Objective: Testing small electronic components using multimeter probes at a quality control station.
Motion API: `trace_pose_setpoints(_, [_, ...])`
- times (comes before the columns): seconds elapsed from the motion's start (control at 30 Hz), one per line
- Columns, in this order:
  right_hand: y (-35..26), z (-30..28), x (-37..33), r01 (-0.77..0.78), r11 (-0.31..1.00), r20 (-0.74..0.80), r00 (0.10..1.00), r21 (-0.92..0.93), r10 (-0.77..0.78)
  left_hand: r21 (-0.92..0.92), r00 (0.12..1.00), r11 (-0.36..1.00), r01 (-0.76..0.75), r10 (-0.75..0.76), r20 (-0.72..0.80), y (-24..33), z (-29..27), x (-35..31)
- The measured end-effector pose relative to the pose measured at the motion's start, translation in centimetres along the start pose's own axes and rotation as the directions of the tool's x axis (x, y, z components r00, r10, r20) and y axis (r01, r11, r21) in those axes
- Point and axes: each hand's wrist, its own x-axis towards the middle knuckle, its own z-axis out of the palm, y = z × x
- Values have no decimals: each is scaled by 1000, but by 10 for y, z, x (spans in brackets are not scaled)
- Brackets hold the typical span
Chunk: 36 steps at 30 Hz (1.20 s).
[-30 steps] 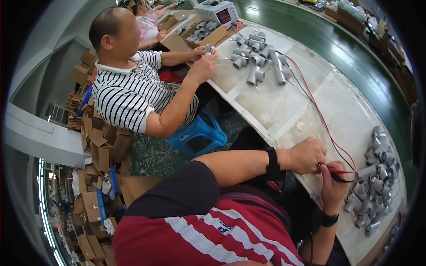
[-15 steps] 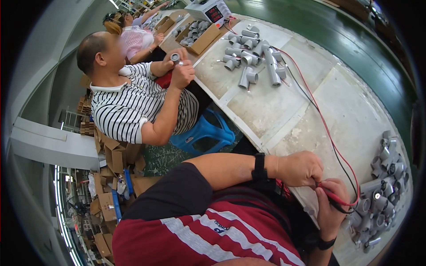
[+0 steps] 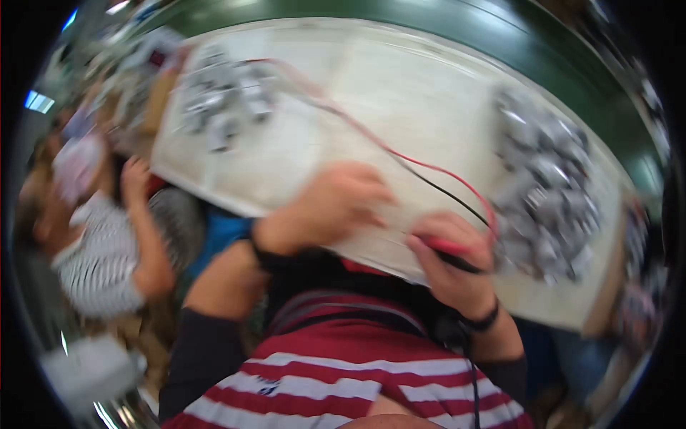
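My right hand (image 3: 457,275) is closed around a pair of test probes, with a red handle (image 3: 441,244) and a black handle (image 3: 461,263) lying across the fingers. Their tips are too blurred to make out. A red lead (image 3: 446,170) and a black lead (image 3: 443,189) run from this hand toward the far left. To its left, over the table's near edge, my left hand (image 3: 332,204) is apart from it. Motion smears the left fingers, so whether they hold anything is unclear.
On the white table (image 3: 400,93), a large heap of grey pipe fittings (image 3: 547,189) lies at the right. A smaller group of grey fittings (image 3: 221,93) lies far left. Beyond it stands a boxy device (image 3: 153,53). A person in a striped shirt (image 3: 103,261) sits at the left.
The whole view has swung to the right, bringing the heap of fittings further in. My left hand has come away from the probes; my right hand still holds them.
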Motion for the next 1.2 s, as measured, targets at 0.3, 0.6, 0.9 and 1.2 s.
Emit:
trace_pose_setpoints(0.3, [33,22,6,164,986,-62,985,-4,-164,252,989,957,-142,146,3,7,-62,148])
trace_pose_setpoints(0.6, [-3,-6,-33,50,990,-10,999,-130,-52,446,915,826,-344,190,355,19,35,279])
trace_pose_setpoints(0.9, [-8,3,-31,59,987,-4,998,-150,-61,560,895,828,-41,-219,390,15,18,273])
trace_pose_setpoints(1.2, [-8,16,-43,-152,934,-130,970,325,203,-266,912,957,114,-207,-355,47,-41,17])
